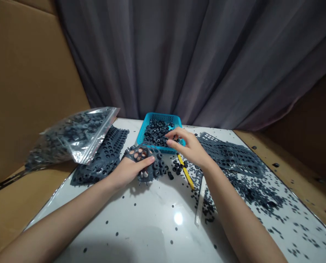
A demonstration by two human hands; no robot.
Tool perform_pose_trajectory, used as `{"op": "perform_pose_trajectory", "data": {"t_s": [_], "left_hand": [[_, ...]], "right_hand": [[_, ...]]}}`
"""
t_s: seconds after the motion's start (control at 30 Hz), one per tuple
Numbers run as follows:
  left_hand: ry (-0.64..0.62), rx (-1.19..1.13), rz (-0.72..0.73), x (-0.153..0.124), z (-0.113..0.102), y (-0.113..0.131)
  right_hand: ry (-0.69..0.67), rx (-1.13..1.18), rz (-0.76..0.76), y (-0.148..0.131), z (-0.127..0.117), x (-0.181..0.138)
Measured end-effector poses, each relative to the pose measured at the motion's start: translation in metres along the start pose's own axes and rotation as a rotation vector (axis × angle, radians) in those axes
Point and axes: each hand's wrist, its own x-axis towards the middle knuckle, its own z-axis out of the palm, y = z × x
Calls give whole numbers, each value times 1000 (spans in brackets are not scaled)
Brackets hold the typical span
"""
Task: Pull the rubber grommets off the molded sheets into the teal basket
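My left hand is closed on a bent black rubber sheet full of round holes. Its thumb lies across the front, and some fingers show through the holes. Raised ring-shaped parts stand along the sheet's right side. Over the front right of a blue plastic basket is my right hand, its thumb and curved fingers apart. A heap of small black rubber rings fills much of the basket. Whether a tiny piece is at the right fingertips is hard to make out against the dark heap.
A clear zip bag of black pieces leans at left on stacked perforated sheets. Another perforated sheet lies at right. A yellow tool and white strip lie among scattered black bits. Cardboard walls flank the white table.
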Motion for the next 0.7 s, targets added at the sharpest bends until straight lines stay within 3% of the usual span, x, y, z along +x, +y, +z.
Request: {"op": "perform_pose_trajectory", "data": {"t_s": [0.13,0.4,0.7], "left_hand": [[-34,44,88,-2,-1,3],[-207,-87,126,-5,-2,2],[-268,-275,4,-7,-3,1]], "right_hand": [[-237,-38,-135,-33,0,-5],[-378,0,-154,-42,4,-10],[-506,401,-82,-45,10,-13]]}}
